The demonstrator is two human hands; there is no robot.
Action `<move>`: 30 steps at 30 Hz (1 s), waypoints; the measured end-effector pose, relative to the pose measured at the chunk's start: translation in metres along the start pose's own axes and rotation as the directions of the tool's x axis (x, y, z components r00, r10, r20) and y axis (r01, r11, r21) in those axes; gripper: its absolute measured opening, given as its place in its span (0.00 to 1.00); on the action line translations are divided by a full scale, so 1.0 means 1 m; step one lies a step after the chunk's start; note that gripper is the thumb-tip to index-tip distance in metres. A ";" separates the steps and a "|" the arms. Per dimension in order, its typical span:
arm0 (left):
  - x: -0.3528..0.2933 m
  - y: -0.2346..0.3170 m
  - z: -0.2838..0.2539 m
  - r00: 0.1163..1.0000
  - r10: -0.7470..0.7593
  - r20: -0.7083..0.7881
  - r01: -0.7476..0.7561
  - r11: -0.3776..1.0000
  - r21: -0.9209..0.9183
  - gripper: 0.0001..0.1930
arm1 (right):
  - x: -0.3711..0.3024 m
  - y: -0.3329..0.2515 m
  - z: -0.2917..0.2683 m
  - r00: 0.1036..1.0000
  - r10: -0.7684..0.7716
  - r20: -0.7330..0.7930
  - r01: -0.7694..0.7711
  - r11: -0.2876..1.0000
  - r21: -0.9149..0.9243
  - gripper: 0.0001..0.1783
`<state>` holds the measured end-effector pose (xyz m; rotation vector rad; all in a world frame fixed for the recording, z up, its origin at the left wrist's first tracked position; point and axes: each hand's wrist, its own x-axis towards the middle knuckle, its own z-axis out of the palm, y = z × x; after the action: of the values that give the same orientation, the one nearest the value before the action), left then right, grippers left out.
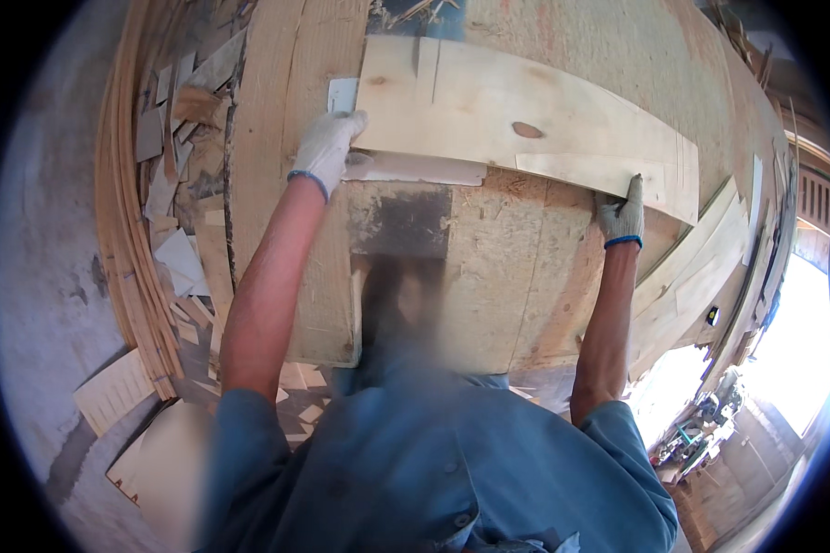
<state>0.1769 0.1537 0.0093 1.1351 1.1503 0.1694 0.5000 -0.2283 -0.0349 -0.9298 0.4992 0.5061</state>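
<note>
A long, pale sheet of wood veneer (pixel 461 101) with a brown knot lies across the wooden workbench (pixel 498 267), split along its grain in places. At its left end my left hand (pixel 327 146), in a white knitted glove with a blue cuff, is closed on the lower corner. My right hand (pixel 622 217), gloved alike, grips the near edge towards the right end, thumb on top and fingers hidden beneath. A flat whitish strip (pixel 424 170) lies just below the sheet, by my left hand. A small white piece (pixel 342 94) shows beyond that hand.
Long thin wooden strips (pixel 120 212) run along the left, beside scattered veneer offcuts (pixel 183 263). More veneer sheets (pixel 696 267) lie at the right side of the bench. A dark square patch (pixel 399 221) marks the bench top. Cluttered equipment (pixel 705 424) stands at the lower right.
</note>
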 end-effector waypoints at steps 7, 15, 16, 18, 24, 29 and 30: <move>0.024 0.005 0.000 0.999 0.037 0.008 -0.037 0.999 0.010 0.17 | 0.017 0.001 0.019 1.000 -0.009 -0.024 0.010 0.999 0.037 0.19; 0.037 0.018 0.005 0.998 0.070 -0.004 -0.070 0.997 -0.042 0.15 | 0.043 0.000 0.026 1.000 -0.022 -0.001 0.022 0.998 0.053 0.18; 0.039 0.017 0.005 0.996 0.089 -0.001 -0.089 0.995 -0.049 0.15 | 0.043 0.000 0.029 1.000 -0.028 -0.009 0.028 0.999 0.043 0.18; 0.040 0.019 0.005 0.994 0.107 -0.002 -0.107 0.993 -0.048 0.15 | 0.044 0.000 0.032 1.000 -0.010 0.000 0.010 0.999 0.053 0.18; 0.041 0.023 0.006 0.992 0.130 0.001 -0.130 0.991 -0.021 0.17 | 0.054 -0.001 0.032 1.000 0.020 -0.020 -0.018 0.995 0.098 0.17; 0.032 0.009 0.006 0.993 0.118 -0.017 -0.117 0.993 0.014 0.17 | 0.035 -0.006 0.020 1.000 -0.024 0.002 0.024 0.997 0.067 0.16; 0.031 -0.009 -0.003 0.979 0.204 0.013 -0.205 0.975 0.091 0.17 | 0.036 -0.009 -0.002 0.998 -0.064 0.018 0.063 0.997 0.048 0.16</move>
<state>0.1847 0.1704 -0.0170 1.3357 1.0459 0.2756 0.5333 -0.2282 -0.0521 -0.8914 0.4608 0.4440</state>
